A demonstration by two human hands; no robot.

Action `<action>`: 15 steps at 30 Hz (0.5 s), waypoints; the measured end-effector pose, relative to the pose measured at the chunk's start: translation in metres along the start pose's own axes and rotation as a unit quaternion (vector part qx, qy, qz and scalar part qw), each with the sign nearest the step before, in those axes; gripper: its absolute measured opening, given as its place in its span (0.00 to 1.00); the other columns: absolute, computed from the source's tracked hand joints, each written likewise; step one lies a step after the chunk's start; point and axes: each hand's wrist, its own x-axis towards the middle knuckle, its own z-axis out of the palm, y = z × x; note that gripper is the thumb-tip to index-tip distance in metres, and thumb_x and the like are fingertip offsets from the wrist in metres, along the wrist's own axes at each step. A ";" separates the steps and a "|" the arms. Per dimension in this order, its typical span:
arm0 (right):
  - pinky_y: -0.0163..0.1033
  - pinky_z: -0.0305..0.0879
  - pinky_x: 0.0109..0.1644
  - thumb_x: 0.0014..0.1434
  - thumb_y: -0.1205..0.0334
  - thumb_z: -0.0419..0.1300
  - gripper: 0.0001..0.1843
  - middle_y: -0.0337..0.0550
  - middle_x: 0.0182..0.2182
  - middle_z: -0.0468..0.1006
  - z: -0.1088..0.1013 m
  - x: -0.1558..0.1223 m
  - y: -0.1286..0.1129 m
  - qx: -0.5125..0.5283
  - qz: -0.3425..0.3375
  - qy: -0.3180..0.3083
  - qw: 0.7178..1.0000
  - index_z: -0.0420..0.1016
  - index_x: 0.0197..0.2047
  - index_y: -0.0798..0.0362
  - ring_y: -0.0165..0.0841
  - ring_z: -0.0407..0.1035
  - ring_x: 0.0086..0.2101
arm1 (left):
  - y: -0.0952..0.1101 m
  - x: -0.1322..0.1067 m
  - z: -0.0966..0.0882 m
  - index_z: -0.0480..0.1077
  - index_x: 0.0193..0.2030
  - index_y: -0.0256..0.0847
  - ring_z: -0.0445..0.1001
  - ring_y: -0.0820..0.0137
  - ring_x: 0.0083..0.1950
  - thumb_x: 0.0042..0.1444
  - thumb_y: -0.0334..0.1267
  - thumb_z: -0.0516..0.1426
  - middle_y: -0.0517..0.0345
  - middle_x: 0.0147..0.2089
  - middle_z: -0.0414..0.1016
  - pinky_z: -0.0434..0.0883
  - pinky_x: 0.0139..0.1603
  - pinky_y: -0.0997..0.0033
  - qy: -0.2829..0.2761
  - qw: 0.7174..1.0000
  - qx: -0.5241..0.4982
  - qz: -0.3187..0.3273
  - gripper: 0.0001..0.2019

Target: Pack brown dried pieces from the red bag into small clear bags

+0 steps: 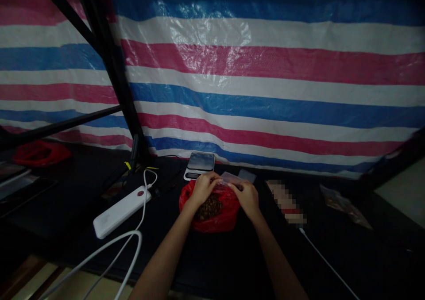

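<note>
Both hands pinch the edge of a small clear plastic bag (pixel 231 178) above a red plastic bag (pixel 219 225). My left hand (pixel 205 188) grips its left side, fingers closed. On the other side my right hand (pixel 247 196) has thumb and fingers closed on the same clear bag. Inside the open red bag lies a heap of small brown pieces (pixel 210 206), too dim to name. A small digital scale (pixel 201 162) stands just behind the red bag. Another flat clear bag (pixel 247 175) lies behind my right hand.
A white power strip (pixel 122 211) with white cables (pixel 139 242) lies at left. To the right are a pixelated phone-like object (pixel 287 202) on a cable and a filled clear packet (pixel 345 206). Another red bag (pixel 41 153) sits far left. Black metal posts (pixel 114 76) rise before striped sheeting (pixel 265 65).
</note>
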 end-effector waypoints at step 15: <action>0.35 0.59 0.35 0.52 0.59 0.55 0.07 0.39 0.30 0.75 -0.015 0.002 -0.003 -0.005 -0.062 -0.054 0.997 0.75 0.31 0.46 0.35 0.68 0.36 | -0.001 0.000 0.007 0.71 0.32 0.39 0.70 0.71 0.32 0.53 0.38 0.53 0.59 0.31 0.74 0.63 0.35 0.76 -0.006 1.000 -0.013 0.019 0.08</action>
